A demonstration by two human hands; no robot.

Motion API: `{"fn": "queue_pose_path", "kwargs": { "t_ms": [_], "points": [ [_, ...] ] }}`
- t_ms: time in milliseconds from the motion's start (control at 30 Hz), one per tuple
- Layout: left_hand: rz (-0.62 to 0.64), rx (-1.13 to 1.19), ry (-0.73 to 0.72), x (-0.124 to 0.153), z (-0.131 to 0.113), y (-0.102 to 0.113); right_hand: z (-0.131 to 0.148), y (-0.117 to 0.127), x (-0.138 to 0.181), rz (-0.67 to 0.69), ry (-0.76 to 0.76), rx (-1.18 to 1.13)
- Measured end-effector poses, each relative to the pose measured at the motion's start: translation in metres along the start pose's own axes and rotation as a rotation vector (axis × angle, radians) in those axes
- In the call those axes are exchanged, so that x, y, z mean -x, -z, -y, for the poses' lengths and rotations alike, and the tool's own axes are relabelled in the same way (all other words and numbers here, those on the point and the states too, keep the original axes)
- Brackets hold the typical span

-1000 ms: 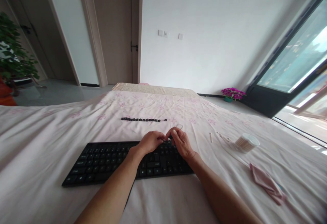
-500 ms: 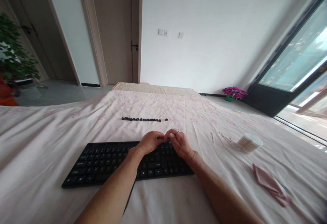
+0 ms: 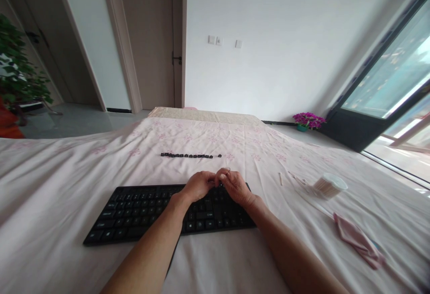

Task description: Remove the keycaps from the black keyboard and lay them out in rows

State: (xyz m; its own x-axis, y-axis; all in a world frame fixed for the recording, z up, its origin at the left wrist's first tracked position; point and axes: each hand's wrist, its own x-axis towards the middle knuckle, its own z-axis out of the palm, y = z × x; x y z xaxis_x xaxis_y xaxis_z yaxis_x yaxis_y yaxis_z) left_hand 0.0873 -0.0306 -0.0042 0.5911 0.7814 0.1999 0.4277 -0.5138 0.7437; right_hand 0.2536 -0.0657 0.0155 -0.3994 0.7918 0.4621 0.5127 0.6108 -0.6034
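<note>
A black keyboard [image 3: 134, 215] lies on the pink-white flowered cloth. My left hand [image 3: 200, 185] is closed over its upper edge, fingertips pinched together beside the other hand; what they hold, if anything, is hidden. Close against it, my right hand [image 3: 231, 185] is curled shut above the upper right keys, with a thin wire loop [image 3: 227, 168] sticking out over its fingers. Beyond the keyboard runs a row of small black keycaps [image 3: 186, 155], and one single keycap [image 3: 219, 155] sits apart at its right end.
To the right lie a loose cotton swab [image 3: 281, 178], several more swabs [image 3: 297, 178] and a round clear tub of swabs [image 3: 330, 185]. A folded pink cloth [image 3: 358, 241] is nearer to me. The keyboard's cable [image 3: 172, 258] runs toward me between my arms.
Both hands stay together at the same spot on the keyboard, with only a slight shift of the fingers and the wire loop. The whole view has moved a little.
</note>
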Motion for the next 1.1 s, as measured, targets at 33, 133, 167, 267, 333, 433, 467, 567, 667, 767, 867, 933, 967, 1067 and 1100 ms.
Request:
{"fn": "queue_pose_path", "kwargs": {
  "t_ms": [33,133,167,267,333,433,467,567,667,767,867,933,967,1067,1100],
  "points": [
    [-0.001,0.010,-0.003,0.000,0.000,0.000,-0.001,0.001,0.000,-0.017,-0.006,-0.021],
    [0.011,0.018,-0.008,0.000,0.000,0.000,0.000,0.000,0.001,-0.041,-0.017,-0.029],
    [0.014,0.012,-0.009,0.000,0.000,0.001,0.001,-0.001,0.001,-0.034,-0.017,-0.014],
    [0.027,0.003,-0.013,-0.001,-0.001,0.003,0.003,-0.007,0.002,-0.010,-0.006,0.041],
    [0.032,0.017,-0.015,0.000,-0.002,0.004,0.003,-0.010,0.003,-0.038,-0.005,0.045],
    [0.041,0.043,-0.007,0.001,-0.005,0.004,0.003,-0.011,0.005,-0.122,-0.020,0.013],
    [0.048,0.049,-0.001,0.001,-0.005,0.004,0.002,-0.012,0.005,-0.139,-0.021,0.005],
    [0.070,0.062,0.013,0.001,-0.006,0.004,0.002,-0.011,0.006,-0.148,-0.015,-0.012],
    [0.057,0.078,0.013,0.001,-0.004,0.004,0.003,-0.011,0.005,-0.146,-0.038,-0.029],
    [0.042,0.096,0.001,0.001,-0.002,0.003,0.004,-0.011,0.003,-0.137,-0.076,-0.025],
    [0.051,0.106,0.002,0.000,0.000,0.002,0.005,-0.010,0.002,-0.125,-0.076,-0.017],
    [0.049,0.113,0.009,0.000,0.000,0.001,0.005,-0.009,0.001,-0.125,-0.069,-0.027],
    [0.045,0.117,0.010,0.000,0.000,0.001,0.005,-0.008,0.001,-0.128,-0.072,-0.035],
    [0.036,0.127,0.000,0.001,0.000,0.001,0.003,-0.008,0.002,-0.147,-0.094,-0.060],
    [0.038,0.127,-0.004,0.001,-0.001,0.001,0.002,-0.009,0.002,-0.149,-0.096,-0.063]
  ]
}}
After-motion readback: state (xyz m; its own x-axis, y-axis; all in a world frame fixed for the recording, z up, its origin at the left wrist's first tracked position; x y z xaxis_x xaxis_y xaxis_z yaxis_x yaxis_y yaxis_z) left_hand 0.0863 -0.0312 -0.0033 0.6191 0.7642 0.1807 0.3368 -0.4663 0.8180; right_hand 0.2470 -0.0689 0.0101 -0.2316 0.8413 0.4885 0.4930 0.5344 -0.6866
